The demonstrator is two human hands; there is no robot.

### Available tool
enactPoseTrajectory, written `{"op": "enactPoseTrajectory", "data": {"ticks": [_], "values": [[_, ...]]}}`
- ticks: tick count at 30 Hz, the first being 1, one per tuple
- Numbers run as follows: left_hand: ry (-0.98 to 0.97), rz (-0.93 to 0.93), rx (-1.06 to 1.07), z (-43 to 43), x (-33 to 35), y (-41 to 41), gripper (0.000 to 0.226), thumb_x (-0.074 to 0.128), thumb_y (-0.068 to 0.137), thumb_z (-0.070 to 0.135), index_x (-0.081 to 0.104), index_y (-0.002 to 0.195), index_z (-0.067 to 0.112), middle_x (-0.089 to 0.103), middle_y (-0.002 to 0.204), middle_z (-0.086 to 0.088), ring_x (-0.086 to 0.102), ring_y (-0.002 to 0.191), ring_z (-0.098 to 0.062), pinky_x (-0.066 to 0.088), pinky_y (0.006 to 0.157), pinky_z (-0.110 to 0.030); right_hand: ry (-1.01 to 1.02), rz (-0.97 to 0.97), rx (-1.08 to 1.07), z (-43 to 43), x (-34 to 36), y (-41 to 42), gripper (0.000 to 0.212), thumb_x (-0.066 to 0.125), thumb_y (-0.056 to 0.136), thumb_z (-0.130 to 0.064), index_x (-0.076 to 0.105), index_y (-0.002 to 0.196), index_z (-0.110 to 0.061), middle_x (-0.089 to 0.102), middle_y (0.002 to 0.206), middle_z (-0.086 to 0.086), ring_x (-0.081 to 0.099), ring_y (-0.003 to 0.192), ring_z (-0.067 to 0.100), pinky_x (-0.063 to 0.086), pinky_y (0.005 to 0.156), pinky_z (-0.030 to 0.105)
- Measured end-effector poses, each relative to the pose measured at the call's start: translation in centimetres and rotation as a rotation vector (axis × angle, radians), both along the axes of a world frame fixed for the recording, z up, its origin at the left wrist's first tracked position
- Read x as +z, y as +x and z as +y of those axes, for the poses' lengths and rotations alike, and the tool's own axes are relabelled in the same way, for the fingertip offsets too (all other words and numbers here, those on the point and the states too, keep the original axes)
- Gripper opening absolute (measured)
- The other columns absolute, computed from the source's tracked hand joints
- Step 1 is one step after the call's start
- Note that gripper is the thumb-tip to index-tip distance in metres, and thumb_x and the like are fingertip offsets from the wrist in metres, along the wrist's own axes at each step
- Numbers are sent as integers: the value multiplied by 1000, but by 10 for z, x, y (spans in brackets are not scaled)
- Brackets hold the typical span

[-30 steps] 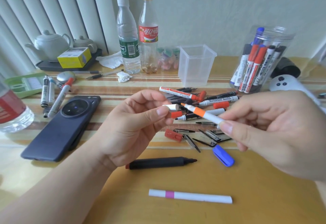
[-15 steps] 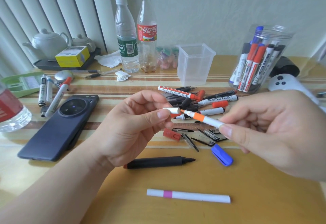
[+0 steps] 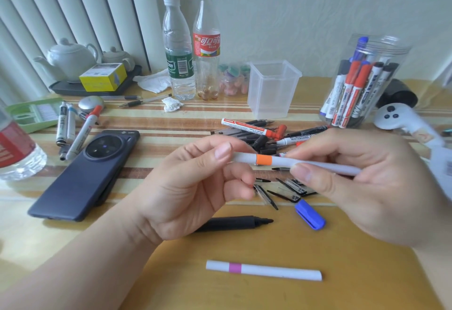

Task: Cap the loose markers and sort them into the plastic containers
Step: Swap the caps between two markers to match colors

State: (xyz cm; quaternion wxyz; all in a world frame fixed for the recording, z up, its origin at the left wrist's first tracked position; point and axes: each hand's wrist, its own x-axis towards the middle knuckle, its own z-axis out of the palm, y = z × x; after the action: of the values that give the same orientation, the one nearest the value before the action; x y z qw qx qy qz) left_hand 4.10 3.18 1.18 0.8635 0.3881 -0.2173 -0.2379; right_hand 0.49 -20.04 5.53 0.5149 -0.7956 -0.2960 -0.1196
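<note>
— While we pinch the white cap [image 3: 244, 157] between thumb and forefinger of our left hand [image 3: 195, 187], where is the orange-banded marker [image 3: 264, 160]?

— Level between both hands, above the middle of the table [image 3: 354, 273]. Our right hand [image 3: 362, 182] grips the barrel, fingers curled round it. The cap looks pushed up against the orange band, though we cannot tell whether it is fully seated.

— So how far along are we?

— Not far, we judge. From the left, a few markers [image 3: 71, 128] lie loose beside the phone [image 3: 83, 177]. A black marker [image 3: 232, 223] lies bare-tipped just below our left hand. A pink-banded marker [image 3: 264, 270] lies nearest us and looks capped. A heap of markers and caps [image 3: 259, 136] lies behind our hands. The square tub [image 3: 272, 89] stands empty, and only the round jar [image 3: 381, 50] at the right holds a bunch of capped markers. Most of the capping and all the sorting into the tub are left.

— And what stands in the way?

— Little, really. Two bottles [image 3: 178, 48] stand left of the tub, well apart from our hands. The heap lies between us and the tub, so we would lift over it. A blue cap [image 3: 310, 214] lies under our right hand, and a white controller [image 3: 396, 119] lies just beside the jar, where a careless reach might knock it.
</note>
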Motion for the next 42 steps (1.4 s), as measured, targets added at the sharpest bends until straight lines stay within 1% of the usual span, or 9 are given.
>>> {"op": "enactPoseTrajectory", "data": {"ticks": [5,10,16,22,26,29,35,39,42], "values": [[98,-49,-143,-6,-8,0,57,75,83,52,66,115,6,61,101,-15,57,77,-25,51,65,-35,92,-32,45,5,-3,-3,8,69,88,-22,74,94,-21,70,77,19,62,66,43,47,54,49],[-44,-72,-212,-8,-10,-3,52,66,93,41,58,137,15,63,93,-14,59,71,-25,49,60,-33,128,-56,26,8,-6,-3,6,69,87,-23,73,91,-21,69,75,18,62,64,38,46,54,47],[-124,-79,-218,-3,-8,-4,42,65,95,33,63,134,17,59,91,-15,55,57,-17,38,46,-22,174,0,35,13,-9,-2,11,71,89,-27,73,88,-17,71,75,16,64,65,41,48,55,51],[295,-165,563,4,-2,9,24,81,76,34,78,94,18,27,60,-10,22,50,-18,23,49,-24,-213,164,-27,7,-10,4,16,69,87,-46,71,84,-31,67,71,-4,60,64,16,48,59,32],[459,-211,928,9,0,12,10,68,86,28,75,80,23,42,51,8,33,48,-12,27,54,-25,-516,216,13,9,-14,2,14,74,82,-46,72,77,-34,64,77,-12,59,72,15,46,60,28],[581,-308,933,6,-2,9,7,68,89,23,75,86,23,52,55,14,43,50,-7,33,57,-26,-630,256,42,14,-12,-3,14,78,80,-40,72,74,-29,60,83,-17,58,79,5,41,61,15],[835,-435,822,-8,-9,1,14,69,92,16,74,89,30,53,59,9,45,51,-4,37,53,-14,-909,226,54,28,-19,-7,23,64,88,-47,68,83,-25,58,84,-14,54,83,2,52,73,31],[893,-467,803,-11,-9,0,12,69,91,18,72,90,29,58,58,11,50,54,-3,38,55,-10,-903,266,70,22,-8,-5,23,68,86,-51,70,87,-28,62,82,-14,59,80,4,52,69,28],[935,-497,830,-10,-8,-1,10,69,91,22,72,91,32,60,61,11,52,55,-4,38,55,-8,-642,241,-140,-8,-3,16,9,76,84,-34,74,78,-27,63,73,-19,57,69,3,39,59,15]]}}
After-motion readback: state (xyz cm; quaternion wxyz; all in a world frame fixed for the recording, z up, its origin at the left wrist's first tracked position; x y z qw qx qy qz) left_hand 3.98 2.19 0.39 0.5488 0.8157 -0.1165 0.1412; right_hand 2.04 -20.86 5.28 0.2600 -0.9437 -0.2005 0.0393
